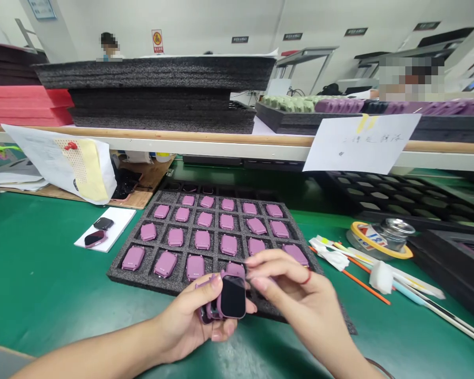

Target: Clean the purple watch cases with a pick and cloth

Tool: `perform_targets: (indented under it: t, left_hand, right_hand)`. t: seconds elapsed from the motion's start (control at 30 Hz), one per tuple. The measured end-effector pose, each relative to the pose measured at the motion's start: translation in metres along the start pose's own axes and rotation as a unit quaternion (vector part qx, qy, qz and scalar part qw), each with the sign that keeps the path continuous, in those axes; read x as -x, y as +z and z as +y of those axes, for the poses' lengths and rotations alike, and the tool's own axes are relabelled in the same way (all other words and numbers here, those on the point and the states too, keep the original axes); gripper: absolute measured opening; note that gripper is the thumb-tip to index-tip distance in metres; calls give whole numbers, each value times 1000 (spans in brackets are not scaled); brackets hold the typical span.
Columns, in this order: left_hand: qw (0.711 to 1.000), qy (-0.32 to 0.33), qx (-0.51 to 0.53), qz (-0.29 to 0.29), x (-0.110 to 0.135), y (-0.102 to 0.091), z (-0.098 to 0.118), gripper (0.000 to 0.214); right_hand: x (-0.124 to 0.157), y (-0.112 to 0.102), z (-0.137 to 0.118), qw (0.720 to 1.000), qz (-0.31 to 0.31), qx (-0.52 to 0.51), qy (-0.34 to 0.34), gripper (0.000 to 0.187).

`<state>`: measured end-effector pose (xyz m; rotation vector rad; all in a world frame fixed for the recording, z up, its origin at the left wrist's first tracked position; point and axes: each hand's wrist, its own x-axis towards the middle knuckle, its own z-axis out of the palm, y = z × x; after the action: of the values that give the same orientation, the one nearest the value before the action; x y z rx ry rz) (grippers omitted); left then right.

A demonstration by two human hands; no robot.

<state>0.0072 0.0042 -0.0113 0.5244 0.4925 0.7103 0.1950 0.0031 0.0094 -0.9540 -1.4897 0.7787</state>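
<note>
My left hand is wrapped round a small stack of purple smartwatch bodies, the front one showing its dark screen. Just right of that screen is my right hand, thumb and forefinger drawn together. Its fingertips are slightly blurred, and whatever they pinch, if anything, is too small to make out. Under both hands lies a black foam tray with purple watch bodies in its pockets, most with the plain purple side up. My hands hide part of the tray's front rows.
A white pad at left bears two watch bodies. To the right are a tape roll, a metal-topped jar, swabs and sticks. Another foam tray lies behind. A shelf with foam stacks crosses overhead; people are beyond.
</note>
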Motion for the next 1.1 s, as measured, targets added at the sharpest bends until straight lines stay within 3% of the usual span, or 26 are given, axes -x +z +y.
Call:
perform_targets:
  t: [0.1,0.2,0.37,0.5,0.7,0.87,0.97,1.03,1.1]
  left_hand:
    - [999,-22,23,-7,0,-1,1,46]
    - [999,-34,36,-11,0,-1,3,44]
    - [999,-36,32,-13,0,1,5,45]
    - [999,-43,30,-5,0,2,4,46]
    - [996,-67,50,13,1,1,5,44]
    - [995,-63,63,37,1,0,3,45]
    - [998,-21,27,46,2,0,-2,45]
    - [999,4,-12,39,2,2,-5,45]
    - [998,21,-34,40,1,3,-6,45]
  right_hand:
    - [-1,-7,2,991,125,-32,-23,13]
    - [0,-10,1,987,157,-17,-39,3]
    - [7,-11,-1,970,90,129,-183,23]
    - [12,-16,-1,946,-18,187,-266,37]
    - [25,-21,9,930,-157,201,-264,35]
    - [22,-13,9,899,-188,229,-322,40]
    - [19,-1,5,910,-149,239,-305,51]
    - [19,7,4,936,-131,218,-243,65]
    - [19,11,6,958,-143,180,-175,65]
